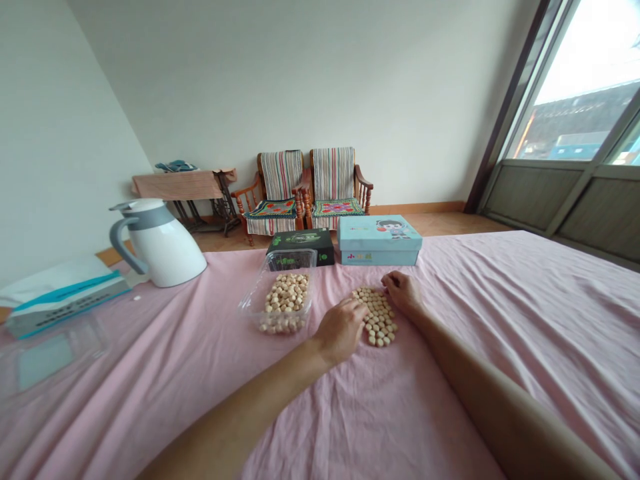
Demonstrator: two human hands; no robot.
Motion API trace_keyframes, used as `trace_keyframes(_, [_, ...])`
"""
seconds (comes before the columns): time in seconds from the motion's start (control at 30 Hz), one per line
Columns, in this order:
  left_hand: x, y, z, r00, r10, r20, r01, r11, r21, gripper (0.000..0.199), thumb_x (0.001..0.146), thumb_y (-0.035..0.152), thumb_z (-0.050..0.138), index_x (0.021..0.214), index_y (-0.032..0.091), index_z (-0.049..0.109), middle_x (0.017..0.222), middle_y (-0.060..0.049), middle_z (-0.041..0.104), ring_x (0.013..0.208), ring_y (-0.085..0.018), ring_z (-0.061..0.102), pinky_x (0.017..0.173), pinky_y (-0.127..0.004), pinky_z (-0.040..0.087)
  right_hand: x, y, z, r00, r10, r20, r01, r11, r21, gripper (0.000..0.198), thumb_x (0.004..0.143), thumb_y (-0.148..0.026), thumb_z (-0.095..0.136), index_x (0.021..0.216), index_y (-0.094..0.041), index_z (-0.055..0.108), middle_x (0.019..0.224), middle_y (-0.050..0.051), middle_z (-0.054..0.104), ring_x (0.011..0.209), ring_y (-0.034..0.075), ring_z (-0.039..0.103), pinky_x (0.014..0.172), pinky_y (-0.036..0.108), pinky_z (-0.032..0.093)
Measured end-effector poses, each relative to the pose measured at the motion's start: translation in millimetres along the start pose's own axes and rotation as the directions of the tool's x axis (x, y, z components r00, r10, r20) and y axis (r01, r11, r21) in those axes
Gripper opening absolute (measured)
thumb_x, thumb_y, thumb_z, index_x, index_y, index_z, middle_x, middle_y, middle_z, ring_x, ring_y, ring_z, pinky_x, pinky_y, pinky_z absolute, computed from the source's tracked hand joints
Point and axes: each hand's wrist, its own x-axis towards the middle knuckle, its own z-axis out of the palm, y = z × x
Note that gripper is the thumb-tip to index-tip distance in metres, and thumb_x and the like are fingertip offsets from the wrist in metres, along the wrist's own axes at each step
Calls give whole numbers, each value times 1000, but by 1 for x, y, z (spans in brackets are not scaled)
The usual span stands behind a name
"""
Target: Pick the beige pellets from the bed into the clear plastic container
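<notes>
Small round beige pieces (379, 319) lie side by side in a flat patch on the pink cloth. At the patch's left edge is my left hand (343, 328), its fingers bent and close together, with the tips over the pieces. My right hand (404, 293) rests at the far right edge of the patch, fingers curled in. What either hand has between its fingers is hidden or too small to make out. Left of my hands, a clear plastic container (250, 303) holds many more of these beige pieces.
Behind the pieces stand a light blue box (380, 250) and a black box (327, 248). A white and grey jug (167, 250), a tissue pack (70, 300) and a clear plastic lid (47, 357) are at the left. Two wooden chairs (333, 177) stand beyond the pink-covered surface (500, 300).
</notes>
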Motion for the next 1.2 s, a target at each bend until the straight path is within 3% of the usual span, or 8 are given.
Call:
trace_keyframes(0.33, [-4,2,12,1000,-24,-8,24,999,-21,10,81,10,50,86,18,50,93,-4,58,92,-17,54,83,-30,46,1,1,1,1000,-2,15,2,1000,-7,28,76,-39,43,67,-18,59,66,4,65,61,16,59,58,25,40])
trace_keyframes(0.5, [2,5,-20,987,10,-159,2,997,76,12,84,11,46,91,19,52,92,-4,58,91,-18,54,81,-30,45,3,7,3,1000,-4,4,4,1000,-7,29,76,-41,43,68,-18,60,66,5,65,60,16,58,57,25,40])
trace_keyframes(0.67, [6,-16,-78,879,-58,-473,184,957,224,13,85,12,44,91,18,55,88,-5,60,89,-20,53,83,-34,43,3,7,4,1000,8,3,-8,1000,-14,29,77,-40,42,67,-19,59,66,4,65,61,16,59,57,24,40])
trace_keyframes(0.8, [4,-27,-94,806,-85,-586,283,925,254,12,83,16,52,94,18,56,96,-7,61,96,-23,52,87,-39,42,2,6,3,1000,1,-2,-1,1000,-18,29,77,-40,42,68,-19,60,67,4,66,61,16,60,57,24,41])
trace_keyframes(0.9, [3,-20,-79,850,-39,-525,157,971,182,14,87,16,46,95,18,57,94,-6,61,93,-20,54,85,-34,44,2,5,3,1000,-4,-2,4,1000,-16,29,77,-40,43,68,-18,60,66,4,66,60,16,59,57,25,41])
trace_keyframes(1.03, [8,-5,-40,983,-16,-183,42,989,139,21,85,7,41,95,18,56,94,-6,60,91,-18,56,81,-30,46,2,5,3,1000,-2,0,2,1000,-23,29,77,-40,43,68,-18,60,66,4,65,61,16,59,56,25,40])
trace_keyframes(1.1, [13,-4,-21,996,-82,-31,86,985,151,25,83,3,39,96,16,56,97,-8,61,94,-19,56,82,-31,47,2,5,3,1000,0,1,0,1000,-31,28,77,-39,43,67,-18,59,65,4,65,61,16,59,56,24,40])
trace_keyframes(1.2, [21,-10,-2,986,-164,42,155,974,165,28,83,2,36,99,12,56,103,-12,61,99,-20,55,86,-34,47,2,4,3,1000,1,1,-1,999,-32,27,77,-38,44,66,-18,59,64,4,65,61,16,59,56,24,40])
